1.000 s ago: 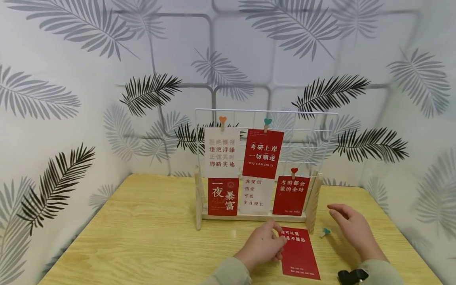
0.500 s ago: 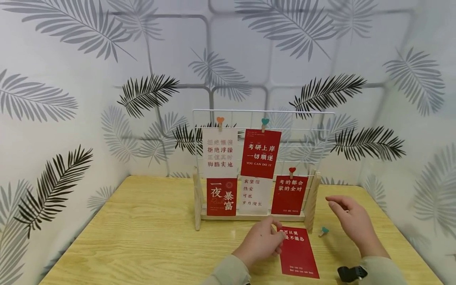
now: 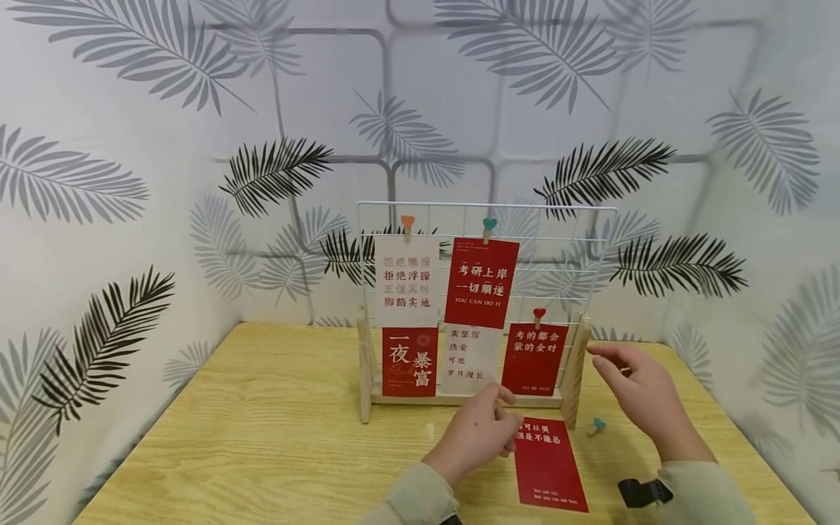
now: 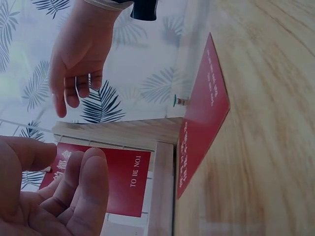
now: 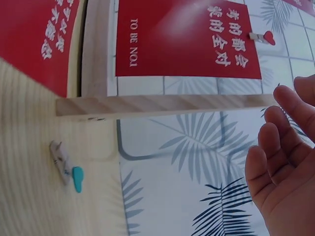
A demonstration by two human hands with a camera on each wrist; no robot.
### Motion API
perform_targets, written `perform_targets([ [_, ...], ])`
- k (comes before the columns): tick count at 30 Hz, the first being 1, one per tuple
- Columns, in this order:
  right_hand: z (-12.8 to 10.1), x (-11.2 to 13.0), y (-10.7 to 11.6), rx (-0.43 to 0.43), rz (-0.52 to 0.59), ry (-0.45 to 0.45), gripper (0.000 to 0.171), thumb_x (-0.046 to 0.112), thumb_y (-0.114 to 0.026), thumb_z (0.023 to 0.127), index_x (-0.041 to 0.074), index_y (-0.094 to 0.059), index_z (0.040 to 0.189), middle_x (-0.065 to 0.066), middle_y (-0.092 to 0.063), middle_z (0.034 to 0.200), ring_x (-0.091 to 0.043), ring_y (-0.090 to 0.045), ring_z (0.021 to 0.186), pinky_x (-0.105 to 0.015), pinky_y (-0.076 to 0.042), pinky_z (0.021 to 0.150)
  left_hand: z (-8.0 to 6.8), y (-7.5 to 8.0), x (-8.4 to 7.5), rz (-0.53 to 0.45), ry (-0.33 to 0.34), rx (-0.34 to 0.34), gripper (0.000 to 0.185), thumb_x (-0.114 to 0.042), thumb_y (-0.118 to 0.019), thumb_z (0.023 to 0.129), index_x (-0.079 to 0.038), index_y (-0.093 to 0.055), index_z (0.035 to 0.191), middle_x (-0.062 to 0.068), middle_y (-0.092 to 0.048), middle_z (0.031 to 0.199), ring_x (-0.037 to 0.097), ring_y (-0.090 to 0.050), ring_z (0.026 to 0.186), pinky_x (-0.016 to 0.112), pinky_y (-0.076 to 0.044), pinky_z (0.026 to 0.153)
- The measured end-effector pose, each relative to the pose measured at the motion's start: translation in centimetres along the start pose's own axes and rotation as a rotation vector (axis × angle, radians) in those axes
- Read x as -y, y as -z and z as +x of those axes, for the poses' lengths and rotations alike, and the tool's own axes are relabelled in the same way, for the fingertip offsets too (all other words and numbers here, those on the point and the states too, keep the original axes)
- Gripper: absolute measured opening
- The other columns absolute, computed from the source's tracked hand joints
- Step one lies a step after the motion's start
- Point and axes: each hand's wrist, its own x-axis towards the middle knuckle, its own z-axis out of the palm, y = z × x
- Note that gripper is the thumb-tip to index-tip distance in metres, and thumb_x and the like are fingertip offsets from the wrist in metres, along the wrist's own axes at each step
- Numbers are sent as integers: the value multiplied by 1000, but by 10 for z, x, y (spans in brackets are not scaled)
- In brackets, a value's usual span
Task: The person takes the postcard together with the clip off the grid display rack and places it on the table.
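**Red card flat on the table in front of the rack**

The loose red card (image 3: 550,462) is a glossy upright rectangle with white characters near its top edge and two small white lines near the bottom. It lies flat on the wooden table (image 3: 262,437), just in front of the rack (image 3: 487,306) at its right end. The small print at the foot of the card is too fine to read, and the left hand (image 3: 477,435) covers part of the card's top left corner.

A small clip with a teal heart (image 3: 596,426) lies on the table right of the card, beside the rack's right wooden post.

The left hand rests at the card's upper left corner, fingers loosely curled; whether it pinches the edge cannot be told. The right hand (image 3: 639,397) hovers above the table beside the rack's right post, fingers relaxed and slightly bent, holding nothing.
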Motion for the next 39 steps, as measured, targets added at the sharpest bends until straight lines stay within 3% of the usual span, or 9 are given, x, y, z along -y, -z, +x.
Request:
perform_targets([
  [11, 8, 26, 2, -54, -42, 99, 30, 27, -57, 105, 9, -67, 127, -2, -62, 106, -17, -54, 92, -29, -48, 76, 1, 14, -12, 68, -127, -35, 22, -29, -63, 100, -21, -58, 119, -2, -64, 83, 14, -64, 69, 32, -52, 60],
  [20, 16, 43, 2, -99, -30, 214, 24, 19, -61, 102, 10, -71, 121, 2, -60, 98, -10, -51, 84, -20, -45, 71, 4, 25, -22, 162, -179, -77, 28, -33, -62, 100, -21, -56, 125, -11, -60, 95, 8, -62, 77, 31, -52, 67],
  [26, 23, 55, 4, -138, -39, 267, 22, 16, -62, 101, 8, -72, 119, 1, -61, 97, -10, -51, 84, -21, -46, 71, 5, 33, -29, 236, -227, -130, 33, -33, -61, 101, -18, -57, 130, -14, -60, 99, 6, -59, 85, 30, -52, 72],
  [33, 33, 66, 7, -164, -69, 341, 20, 12, -65, 98, 10, -73, 116, 3, -61, 97, -10, -53, 84, -23, -47, 71, 6, 43, -36, 238, -220, -158, 35, -31, -63, 100, -17, -58, 132, -13, -59, 98, 8, -59, 86, 29, -53, 73],
  [39, 39, 77, 9, -169, -88, 367, 20, 12, -64, 98, 8, -73, 116, 0, -61, 100, -14, -54, 88, -31, -50, 72, 9, 52, -43, 254, -261, -178, 33, -28, -62, 101, -17, -58, 132, -11, -61, 99, 9, -60, 89, 30, -54, 76],
])
